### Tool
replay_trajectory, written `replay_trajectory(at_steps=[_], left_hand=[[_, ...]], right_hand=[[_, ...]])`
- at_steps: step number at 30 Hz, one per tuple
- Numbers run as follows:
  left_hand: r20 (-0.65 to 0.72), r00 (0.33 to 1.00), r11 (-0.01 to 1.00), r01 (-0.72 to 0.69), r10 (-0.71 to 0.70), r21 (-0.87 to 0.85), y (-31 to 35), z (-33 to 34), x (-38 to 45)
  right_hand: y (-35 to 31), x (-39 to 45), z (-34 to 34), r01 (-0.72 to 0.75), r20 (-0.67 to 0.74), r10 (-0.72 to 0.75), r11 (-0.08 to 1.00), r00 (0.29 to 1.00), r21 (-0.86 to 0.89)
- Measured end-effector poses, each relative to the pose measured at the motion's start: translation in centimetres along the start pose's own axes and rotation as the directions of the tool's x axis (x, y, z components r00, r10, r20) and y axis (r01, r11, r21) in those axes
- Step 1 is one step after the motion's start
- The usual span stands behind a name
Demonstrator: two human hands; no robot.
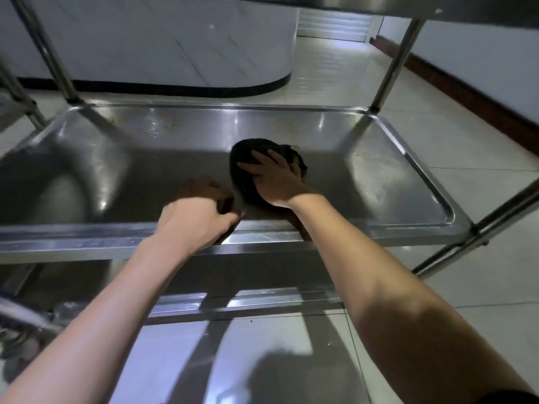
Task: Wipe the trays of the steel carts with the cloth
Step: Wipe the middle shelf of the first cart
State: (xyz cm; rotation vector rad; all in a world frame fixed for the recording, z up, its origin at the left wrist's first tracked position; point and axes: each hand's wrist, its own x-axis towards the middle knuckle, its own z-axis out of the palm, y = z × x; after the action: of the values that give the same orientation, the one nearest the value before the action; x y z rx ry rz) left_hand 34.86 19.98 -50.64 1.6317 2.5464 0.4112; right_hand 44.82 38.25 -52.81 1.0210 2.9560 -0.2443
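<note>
Right hand (274, 179) flat, fingers spread, pressing dark cloth (248, 170) onto steel tray (393, 182). Left hand (198, 220) curled over tray's near rim, gripping it.

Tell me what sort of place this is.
Probably a commercial kitchen or canteen service area: a steel cart with a rimmed tray being wiped with a dark cloth, a glossy tiled floor, and a curved marble-look counter behind.
</note>
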Motion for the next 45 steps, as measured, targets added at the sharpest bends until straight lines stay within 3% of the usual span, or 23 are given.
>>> replay_trajectory(at_steps=[4, 9, 11, 15, 21, 24, 27, 29, 34, 45], left_hand=[[0.005, 0.999, 0.999, 0.035, -0.035, 0.019, -0.7, -0.1, -0.3], [0.01, 0.999, 0.999, 0.046, -0.047, 0.028, -0.4, -0.3, -0.3], [0.012, 0.999, 0.998, 0.047, -0.048, 0.049, 0.5, -0.2, -0.1], [0.005, 0.998, 0.996, 0.057, -0.057, 0.068, 3.7, -0.4, 0.8], [0.088, 0.984, 0.988, -0.15, 0.152, -0.029, 11.4, 1.6, 3.2], [0.112, 0.983, 0.989, -0.147, 0.145, 0.01, 13.2, 2.8, 3.9], [0.071, 0.982, 0.983, -0.176, 0.172, 0.056, 12.5, 3.5, 4.2], [0.061, 0.981, 0.98, -0.189, 0.185, 0.057, 12.3, 3.5, 4.1], [0.04, 0.971, 0.971, -0.238, 0.237, 0.017, 11.6, 3.0, 3.8], [0.157, 0.938, 0.945, -0.322, 0.31, 0.055, 10.9, 2.7, 3.4]], right_hand=[[-3.5, 2.3, 0.3, 0.172, 0.054, -0.167, 0.979, 0.984, -0.11], [-2.5, 2.0, 0.0, 0.205, -0.006, -0.207, 0.973, 0.978, -0.103], [-1.0, 1.5, -0.2, 0.128, -0.035, -0.128, 0.992, 0.991, -0.012], [4.8, 0.1, -0.6, 0.082, 0.005, -0.082, 0.995, 0.997, -0.053], [15.8, -4.5, -1.8, -0.118, -0.063, 0.119, 0.993, 0.991, 0.024], [20.5, -7.4, -2.7, -0.265, -0.103, 0.265, 0.964, 0.959, 0.007], [24.8, -10.2, -3.7, -0.435, -0.142, 0.455, 0.888, 0.879, 0.149], [26.6, -11.1, -4.3, -0.476, -0.136, 0.5, 0.862, 0.855, 0.175], [26.6, -10.6, -4.3, -0.496, -0.116, 0.521, 0.847, 0.845, 0.194], [21.9, -17.5, -1.9, -0.468, -0.111, 0.48, 0.876, 0.87, 0.12]])
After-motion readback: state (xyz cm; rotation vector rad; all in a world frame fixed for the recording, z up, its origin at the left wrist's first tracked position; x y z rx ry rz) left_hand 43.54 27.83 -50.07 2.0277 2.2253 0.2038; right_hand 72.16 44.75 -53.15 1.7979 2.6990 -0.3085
